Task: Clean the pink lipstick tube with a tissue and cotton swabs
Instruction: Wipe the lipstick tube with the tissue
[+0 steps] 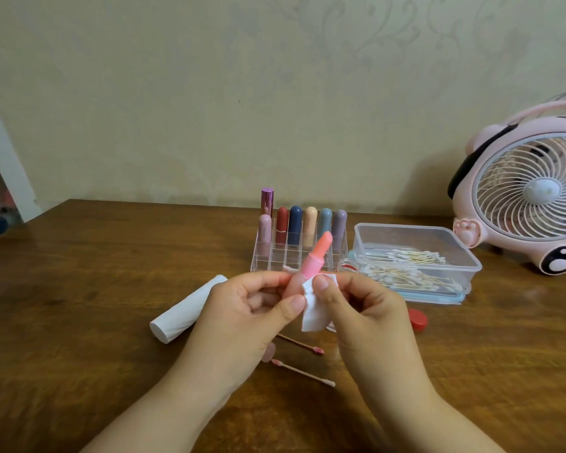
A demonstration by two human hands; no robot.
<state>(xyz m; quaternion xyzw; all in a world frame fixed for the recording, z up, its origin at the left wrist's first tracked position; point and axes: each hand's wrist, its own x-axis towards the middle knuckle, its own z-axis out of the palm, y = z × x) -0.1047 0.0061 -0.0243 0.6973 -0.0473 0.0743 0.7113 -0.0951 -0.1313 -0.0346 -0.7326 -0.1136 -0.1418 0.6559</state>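
head | left hand pinches pink lipstick tube, tilted, tip up, in front of the clear organizer | right hand pinches tissue against the tube | used cotton swabs nearer, on table

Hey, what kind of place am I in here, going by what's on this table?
Probably a room at home, at a wooden table used for makeup: a clear organiser of lipsticks, a pink cartoon desk fan and patterned wallpaper behind.
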